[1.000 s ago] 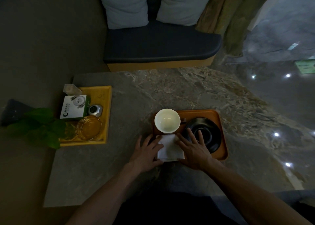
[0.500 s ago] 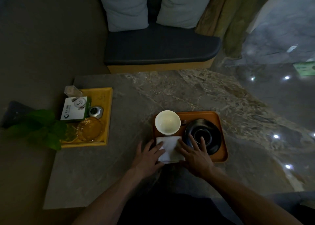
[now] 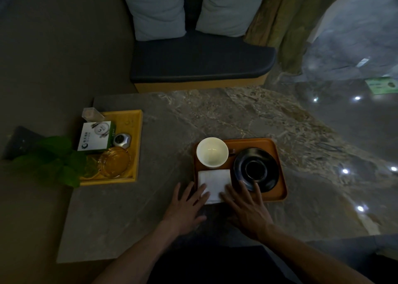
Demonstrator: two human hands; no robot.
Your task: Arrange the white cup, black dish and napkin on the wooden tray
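The wooden tray [image 3: 277, 154] lies on the marble table in front of me. A white cup [image 3: 212, 152] stands upright in its back left corner. The black dish [image 3: 256, 169] sits to the cup's right. A folded white napkin [image 3: 214, 181] lies flat in the front left, below the cup. My left hand [image 3: 186, 208] rests flat with spread fingers, its fingertips touching the napkin's near left corner. My right hand [image 3: 246, 209] is flat too, fingertips on the napkin's near right edge and the dish's front rim. Neither hand grips anything.
A yellow tray [image 3: 137, 133] at the table's left holds a small box [image 3: 95, 138], a glass ashtray [image 3: 114, 162] and a silver object [image 3: 122, 140]. Green leaves [image 3: 56, 161] overhang its left side. A cushioned bench [image 3: 200, 61] stands beyond the table.
Both hands have slid back towards me along the napkin, from covering its lower half to touching only its near edge. The napkin, cup and dish stay in place.
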